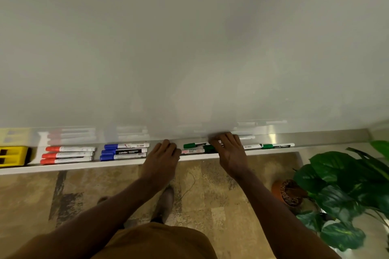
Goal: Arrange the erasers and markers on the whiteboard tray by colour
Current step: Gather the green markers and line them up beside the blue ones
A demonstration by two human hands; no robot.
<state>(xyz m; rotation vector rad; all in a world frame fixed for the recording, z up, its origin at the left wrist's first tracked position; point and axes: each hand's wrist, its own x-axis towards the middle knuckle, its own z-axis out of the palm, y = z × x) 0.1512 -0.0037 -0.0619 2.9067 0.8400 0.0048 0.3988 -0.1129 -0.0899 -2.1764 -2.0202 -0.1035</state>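
The whiteboard tray runs across the view. From the left it holds a yellow eraser, three red-capped markers and three blue-capped markers. Green-capped markers lie in the middle, and one more green marker lies further right. My left hand rests on the tray between the blue and green groups, fingers loosely bent, nothing seen in it. My right hand covers the green group. Its fingers curl over a marker at the back of the tray; only that marker's white end shows.
The whiteboard fills the upper view and reflects the markers. A potted plant with large leaves stands on the floor at the right, below the tray's end. My feet stand on the patterned floor beneath the tray.
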